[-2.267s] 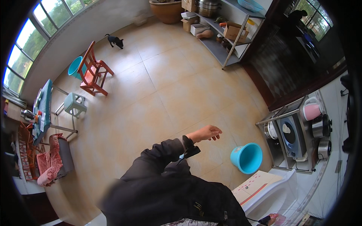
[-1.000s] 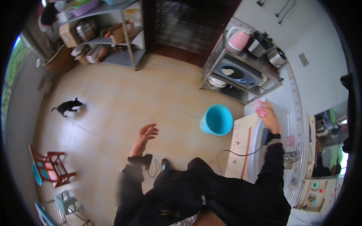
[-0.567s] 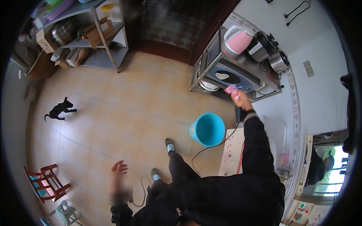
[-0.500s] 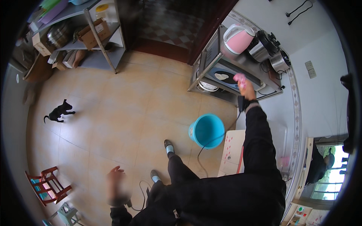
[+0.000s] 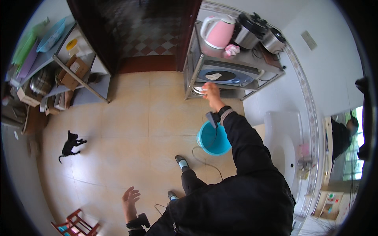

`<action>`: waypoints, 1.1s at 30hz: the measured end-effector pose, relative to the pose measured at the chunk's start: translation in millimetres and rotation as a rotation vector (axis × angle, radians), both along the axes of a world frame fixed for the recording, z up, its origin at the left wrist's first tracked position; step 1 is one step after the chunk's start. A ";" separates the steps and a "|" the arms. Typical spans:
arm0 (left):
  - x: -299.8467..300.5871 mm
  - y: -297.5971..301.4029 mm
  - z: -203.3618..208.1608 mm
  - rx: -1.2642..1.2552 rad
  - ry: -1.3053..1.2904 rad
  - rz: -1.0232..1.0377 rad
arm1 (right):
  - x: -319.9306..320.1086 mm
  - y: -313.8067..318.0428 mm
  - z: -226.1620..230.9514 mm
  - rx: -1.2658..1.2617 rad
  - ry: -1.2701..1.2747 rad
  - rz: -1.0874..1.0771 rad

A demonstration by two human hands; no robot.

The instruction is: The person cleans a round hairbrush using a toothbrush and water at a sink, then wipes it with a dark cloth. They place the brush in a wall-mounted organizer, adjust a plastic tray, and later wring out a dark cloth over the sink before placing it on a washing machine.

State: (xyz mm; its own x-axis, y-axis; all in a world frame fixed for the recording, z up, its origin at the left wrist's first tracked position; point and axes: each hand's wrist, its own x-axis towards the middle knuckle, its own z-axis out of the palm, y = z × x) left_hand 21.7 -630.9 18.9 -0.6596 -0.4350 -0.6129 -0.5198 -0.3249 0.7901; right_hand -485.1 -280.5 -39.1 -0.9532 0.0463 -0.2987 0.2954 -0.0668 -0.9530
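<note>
Reaching lower than half a second ago, the right hand [image 5: 210, 91] now meets the rack's [image 5: 236, 74] front edge, fingers seemingly closed on something pale; left hand [image 5: 130, 196] hangs open over the floor, bucket [image 5: 212, 138] below.

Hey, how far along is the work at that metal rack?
Done: a pink cloth lies on the rack's top shelf beside the kettle. In hand: the right hand reaches a pale dish at the lower shelf; its grip is unclear. The left hand hangs open and empty. Left: the dish is not yet out.
</note>
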 end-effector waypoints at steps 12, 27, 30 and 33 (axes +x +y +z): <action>8.9 -1.0 -4.3 0.177 0.267 -0.656 | 441.7 38.2 96.1 0.557 0.354 0.281; 35.7 278.9 41.5 0.213 0.259 -1.258 | 765.0 430.3 131.3 0.867 -0.211 -0.979; 60.0 368.7 55.9 0.269 0.255 -1.357 | 766.5 494.8 127.9 0.699 -0.381 -1.127; 89.0 459.2 65.1 0.269 0.199 -1.442 | 746.2 538.1 107.9 0.859 -0.329 -0.912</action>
